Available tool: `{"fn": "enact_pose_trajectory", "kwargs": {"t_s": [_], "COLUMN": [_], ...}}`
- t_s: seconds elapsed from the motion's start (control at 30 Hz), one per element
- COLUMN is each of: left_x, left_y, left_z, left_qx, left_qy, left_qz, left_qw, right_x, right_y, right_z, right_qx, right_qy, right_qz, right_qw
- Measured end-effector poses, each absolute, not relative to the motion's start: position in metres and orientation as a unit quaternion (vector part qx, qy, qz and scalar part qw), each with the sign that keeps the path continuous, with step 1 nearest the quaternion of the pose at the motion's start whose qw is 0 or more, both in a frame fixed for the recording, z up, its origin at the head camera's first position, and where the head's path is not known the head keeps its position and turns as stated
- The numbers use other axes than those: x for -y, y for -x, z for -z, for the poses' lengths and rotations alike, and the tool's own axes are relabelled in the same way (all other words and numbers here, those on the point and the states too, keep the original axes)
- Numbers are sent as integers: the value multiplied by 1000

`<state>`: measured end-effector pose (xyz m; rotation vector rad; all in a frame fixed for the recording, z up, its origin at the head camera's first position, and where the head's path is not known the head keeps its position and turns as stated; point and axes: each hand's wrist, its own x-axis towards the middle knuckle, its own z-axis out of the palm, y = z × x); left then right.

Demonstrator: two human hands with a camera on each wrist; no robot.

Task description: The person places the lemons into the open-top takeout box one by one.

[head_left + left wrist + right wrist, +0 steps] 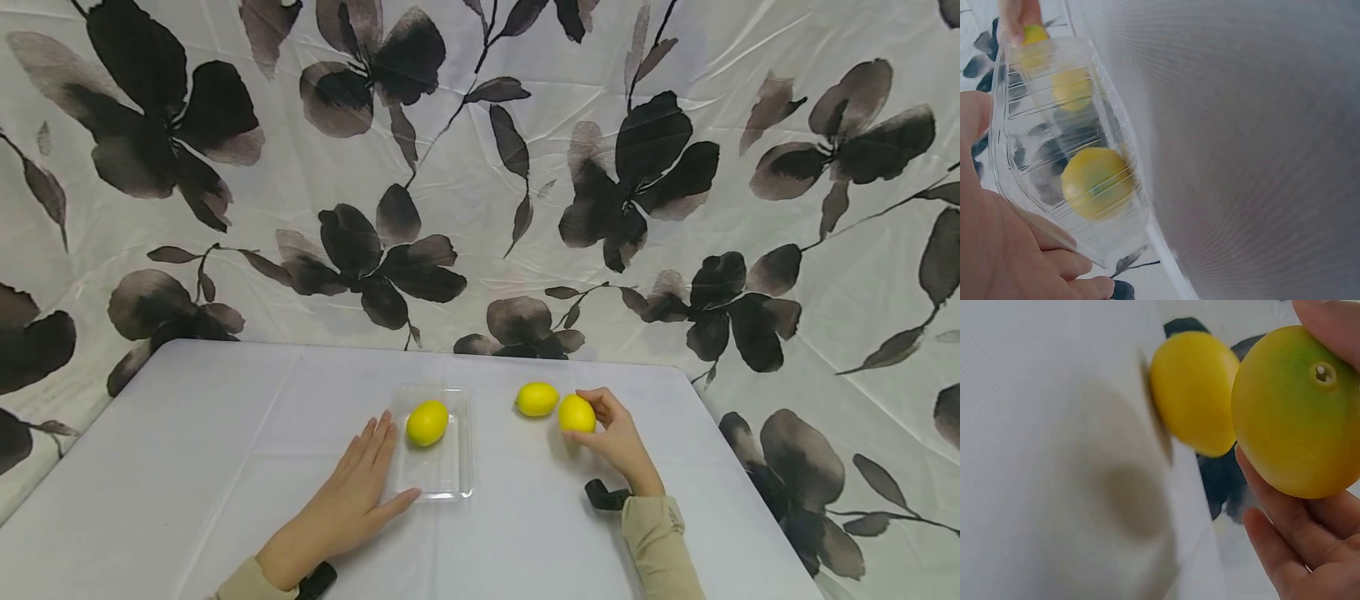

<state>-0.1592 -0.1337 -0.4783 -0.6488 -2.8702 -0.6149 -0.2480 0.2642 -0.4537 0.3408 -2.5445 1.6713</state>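
A yellow lemon (577,415) is pinched between the thumb and fingers of my right hand (617,433). In the right wrist view this held lemon (1297,419) shows a greenish stem end, and its shadow falls on the cloth beside it. A second lemon (537,400) lies on the table just left of the held one. My left hand (356,492) lies along the left side of a clear plastic tray (467,467), fingers straight, thumb at its near edge. Inside the tray, toward its far end, sits another lemon (427,423), seen through the ribbed wall in the left wrist view.
A white cloth covers the table (225,467). Behind it hangs a white curtain (525,275) with dark flowers. Black wrist devices sit at both wrists, the right one (606,496) close to the table.
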Motion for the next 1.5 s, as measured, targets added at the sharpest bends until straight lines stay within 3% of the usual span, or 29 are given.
{"fn": "enact_pose_trajectory", "kwargs": {"t_s": [0.27, 0.7, 1.27, 1.5], "left_x": [134, 136, 134, 134], "left_y": [159, 157, 156, 157], "left_z": [478, 478, 475, 476], "left_qx": [953, 951, 952, 951], "left_qy": [213, 215, 211, 212], "left_qz": [205, 209, 214, 214], "left_qw": [63, 69, 60, 65], "right_x": [-241, -205, -161, -139], "right_y": [246, 252, 270, 265], "right_z": [428, 421, 449, 451], "right_qx": [822, 790, 771, 777], "right_qy": [-148, -199, -203, -236], "right_qz": [-548, -577, -600, -583], "right_qw": [50, 61, 59, 24]}}
